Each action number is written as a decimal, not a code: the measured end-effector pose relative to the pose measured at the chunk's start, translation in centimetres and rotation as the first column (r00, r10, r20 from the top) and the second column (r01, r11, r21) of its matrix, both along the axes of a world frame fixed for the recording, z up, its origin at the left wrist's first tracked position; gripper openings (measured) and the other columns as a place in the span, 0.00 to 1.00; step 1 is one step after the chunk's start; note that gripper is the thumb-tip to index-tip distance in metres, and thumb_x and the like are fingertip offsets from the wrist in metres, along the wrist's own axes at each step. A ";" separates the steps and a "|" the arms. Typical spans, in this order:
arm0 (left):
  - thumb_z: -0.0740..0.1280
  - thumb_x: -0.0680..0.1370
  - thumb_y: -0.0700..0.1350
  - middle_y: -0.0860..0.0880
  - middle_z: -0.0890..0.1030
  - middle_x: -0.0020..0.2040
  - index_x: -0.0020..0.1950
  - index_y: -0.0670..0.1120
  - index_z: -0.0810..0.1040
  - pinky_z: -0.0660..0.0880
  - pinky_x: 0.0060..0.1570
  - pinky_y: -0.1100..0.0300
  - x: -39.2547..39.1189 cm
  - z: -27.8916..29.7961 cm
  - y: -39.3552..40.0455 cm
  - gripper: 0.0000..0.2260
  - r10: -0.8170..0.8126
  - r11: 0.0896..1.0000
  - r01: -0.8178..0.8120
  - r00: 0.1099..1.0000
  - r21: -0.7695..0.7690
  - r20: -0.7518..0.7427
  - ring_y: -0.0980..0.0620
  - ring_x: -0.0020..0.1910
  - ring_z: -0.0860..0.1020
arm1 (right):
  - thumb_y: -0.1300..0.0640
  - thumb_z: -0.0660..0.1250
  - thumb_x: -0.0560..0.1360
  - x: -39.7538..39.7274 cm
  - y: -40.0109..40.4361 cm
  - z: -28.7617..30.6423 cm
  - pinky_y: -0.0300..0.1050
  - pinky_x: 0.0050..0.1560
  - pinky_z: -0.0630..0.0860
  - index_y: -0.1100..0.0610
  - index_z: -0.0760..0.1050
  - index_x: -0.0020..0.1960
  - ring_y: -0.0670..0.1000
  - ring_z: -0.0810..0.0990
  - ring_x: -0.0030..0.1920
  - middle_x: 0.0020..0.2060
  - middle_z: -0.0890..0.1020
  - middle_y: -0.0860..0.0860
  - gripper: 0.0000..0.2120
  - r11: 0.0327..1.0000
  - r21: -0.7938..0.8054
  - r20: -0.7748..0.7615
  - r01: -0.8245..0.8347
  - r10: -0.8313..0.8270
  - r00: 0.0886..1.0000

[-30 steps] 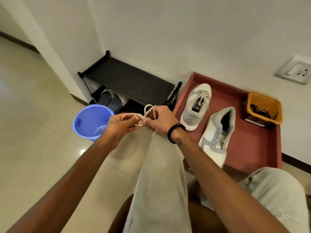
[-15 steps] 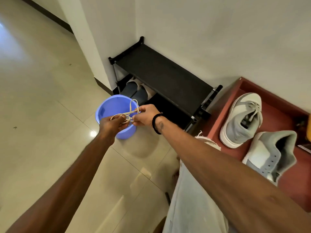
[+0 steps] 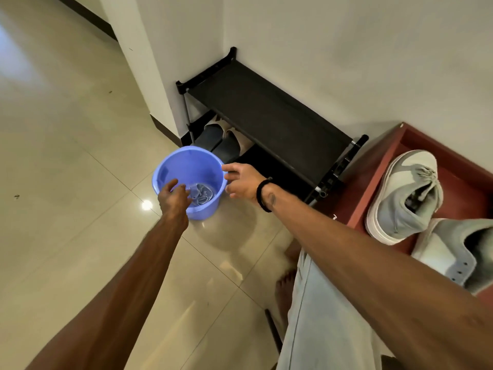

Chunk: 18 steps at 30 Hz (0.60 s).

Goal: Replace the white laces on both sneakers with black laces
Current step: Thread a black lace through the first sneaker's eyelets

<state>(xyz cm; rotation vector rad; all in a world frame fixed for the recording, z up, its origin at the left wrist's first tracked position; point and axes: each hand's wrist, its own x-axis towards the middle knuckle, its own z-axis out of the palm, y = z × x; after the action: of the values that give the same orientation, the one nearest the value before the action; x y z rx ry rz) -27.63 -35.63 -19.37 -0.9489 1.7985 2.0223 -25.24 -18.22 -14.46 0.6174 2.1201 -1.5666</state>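
A bundled white lace (image 3: 202,195) lies at the bottom of the blue bucket (image 3: 170,169) on the floor. My left hand (image 3: 174,196) hovers over the bucket's near rim with relaxed fingers, holding nothing. My right hand (image 3: 242,181) is just right of the bucket's rim, fingers spread and empty. On the red tray (image 3: 373,188) at the right sit two grey and white sneakers: the far sneaker (image 3: 405,193) still has a white lace, and the near sneaker (image 3: 453,252) shows bare eyelets.
A black shoe rack (image 3: 269,121) stands against the wall behind the bucket, with grey slippers (image 3: 218,138) on its lower level. My trouser leg (image 3: 320,311) and bare foot (image 3: 285,289) are at the bottom. Glossy tiled floor stretches out to the left.
Both hands carried the bundled white lace over to the blue bucket and let go of it. It now lies inside, and both hands are empty. My view swung left.
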 end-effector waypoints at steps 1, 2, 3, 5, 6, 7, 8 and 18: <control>0.61 0.83 0.35 0.44 0.81 0.52 0.70 0.41 0.74 0.79 0.50 0.55 0.6 0.2 0.2 0.16 -0.023 1.000 0.024 1.000 0.011 -0.014 0.48 0.44 0.81 | 0.73 0.65 0.76 0.7 0.8 0.4 0.56 0.59 0.80 0.59 0.69 0.76 0.57 0.80 0.64 0.67 0.77 0.58 0.30 1.000 -0.004 -0.012 0.008 -0.008 1.000; 0.60 0.82 0.34 0.42 0.82 0.51 0.68 0.41 0.75 0.79 0.48 0.55 1.2 0.4 0.6 0.15 -0.049 0.998 0.050 0.998 0.024 -0.029 0.46 0.44 0.81 | 0.74 0.64 0.76 1.4 1.6 0.8 0.56 0.58 0.80 0.59 0.70 0.74 0.57 0.80 0.63 0.66 0.78 0.57 0.28 1.000 -0.004 -0.023 0.020 -0.020 1.000; 0.60 0.82 0.33 0.41 0.82 0.50 0.66 0.40 0.77 0.79 0.47 0.56 1.9 1.1 1.2 0.14 -0.078 0.996 0.080 0.996 0.037 -0.046 0.45 0.44 0.81 | 0.74 0.64 0.76 2.3 2.5 1.4 0.56 0.58 0.80 0.59 0.71 0.73 0.57 0.81 0.62 0.65 0.78 0.57 0.27 0.999 -0.012 -0.035 0.037 -0.038 0.999; 0.60 0.81 0.32 0.40 0.82 0.48 0.61 0.41 0.78 0.78 0.45 0.56 3.2 2.4 3.0 0.12 -0.149 0.988 0.153 0.985 0.039 -0.084 0.46 0.41 0.80 | 0.74 0.65 0.77 4.1 4.1 2.7 0.53 0.56 0.81 0.59 0.73 0.72 0.57 0.81 0.62 0.65 0.79 0.58 0.25 0.998 -0.033 -0.061 0.062 -0.064 0.996; 0.61 0.81 0.33 0.41 0.83 0.47 0.60 0.41 0.79 0.78 0.45 0.57 3.9 3.2 4.3 0.12 -0.196 0.979 0.200 0.975 0.033 -0.106 0.48 0.40 0.80 | 0.73 0.65 0.77 5.2 4.8 3.3 0.52 0.55 0.81 0.59 0.73 0.71 0.58 0.81 0.62 0.65 0.79 0.59 0.24 0.996 -0.039 -0.072 0.080 -0.083 0.994; 0.62 0.82 0.34 0.42 0.84 0.45 0.60 0.41 0.79 0.78 0.44 0.57 4.2 3.8 5.4 0.10 -0.239 0.969 0.245 0.962 0.026 -0.135 0.49 0.39 0.81 | 0.73 0.66 0.77 5.7 5.2 3.7 0.53 0.56 0.81 0.59 0.74 0.71 0.59 0.82 0.62 0.64 0.80 0.60 0.23 0.994 -0.050 -0.079 0.095 -0.099 0.992; 0.63 0.82 0.36 0.44 0.84 0.44 0.60 0.41 0.80 0.78 0.43 0.58 5.0 4.9 7.0 0.09 -0.288 0.955 0.296 0.942 0.026 -0.175 0.51 0.38 0.81 | 0.73 0.66 0.77 6.8 5.9 4.4 0.54 0.58 0.80 0.60 0.75 0.70 0.60 0.82 0.62 0.63 0.81 0.60 0.22 0.992 -0.045 -0.094 0.117 -0.121 0.988; 0.66 0.84 0.43 0.43 0.86 0.45 0.61 0.42 0.81 0.80 0.43 0.60 13.8 18.3 18.9 0.09 -0.654 0.691 0.722 0.613 -0.021 -0.443 0.54 0.39 0.84 | 0.68 0.72 0.76 20.9 14.7 13.8 0.54 0.51 0.84 0.60 0.80 0.59 0.58 0.87 0.49 0.50 0.87 0.58 0.13 0.946 0.023 -0.352 0.323 -0.294 0.888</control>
<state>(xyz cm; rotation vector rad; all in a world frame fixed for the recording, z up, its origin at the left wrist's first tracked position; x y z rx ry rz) -13.87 -16.73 -1.07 0.2832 1.7527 1.8511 -4.37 -3.53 -0.66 0.7897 2.4482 -1.8837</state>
